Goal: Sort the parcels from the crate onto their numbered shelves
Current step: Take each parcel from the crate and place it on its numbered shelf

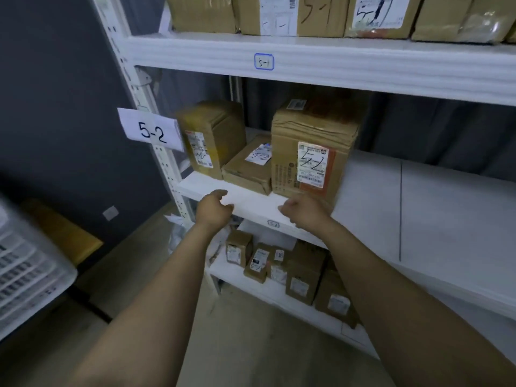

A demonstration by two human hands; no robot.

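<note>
Left hand [213, 209] and right hand [305, 213] hover at the shelf's [377, 191] near edge, fingers [220, 195] loosely curled, empty. Big box [312, 152] sits just behind.

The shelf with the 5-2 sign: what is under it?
Under the 5-2 shelf a lower shelf holds several small brown parcels with white labels. The right forearm covers anything farther right; the board above hides the back.

Parcel stockroom, numbered shelves [321, 65], labelled boxes [312, 152]
</note>
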